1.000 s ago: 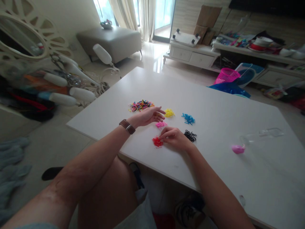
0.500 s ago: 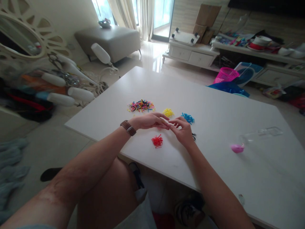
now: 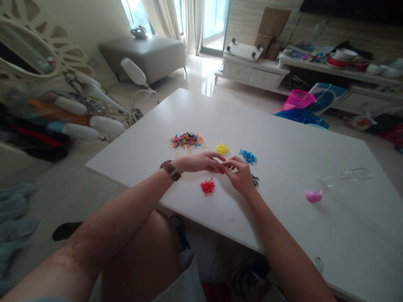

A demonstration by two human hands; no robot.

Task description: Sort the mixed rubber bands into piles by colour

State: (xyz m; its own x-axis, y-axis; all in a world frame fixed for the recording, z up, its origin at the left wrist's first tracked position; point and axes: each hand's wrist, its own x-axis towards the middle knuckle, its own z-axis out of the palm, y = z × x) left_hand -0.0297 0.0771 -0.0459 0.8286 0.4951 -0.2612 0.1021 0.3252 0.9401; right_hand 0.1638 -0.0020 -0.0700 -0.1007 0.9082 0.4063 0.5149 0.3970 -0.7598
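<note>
My left hand, a brown watch strap on its wrist, meets my right hand over the table. The fingertips of both hands are pinched together; whatever lies between them is too small to make out. Below them is a pile of red rubber bands. Yellow rubber bands and blue rubber bands lie just beyond my fingers. My right hand partly covers some black rubber bands. A mixed-colour heap of small rubber bands spreads beyond my left wrist.
The white table carries a pink object and a clear plastic container on the right. A lamp with white shades stands beside its left edge. Past the far edge are a pink basket and a cabinet.
My hands have shifted slightly and the fingertips have drawn closer together. A couple of yellow bands near the mixed heap now show more plainly. The piles have stayed put.
</note>
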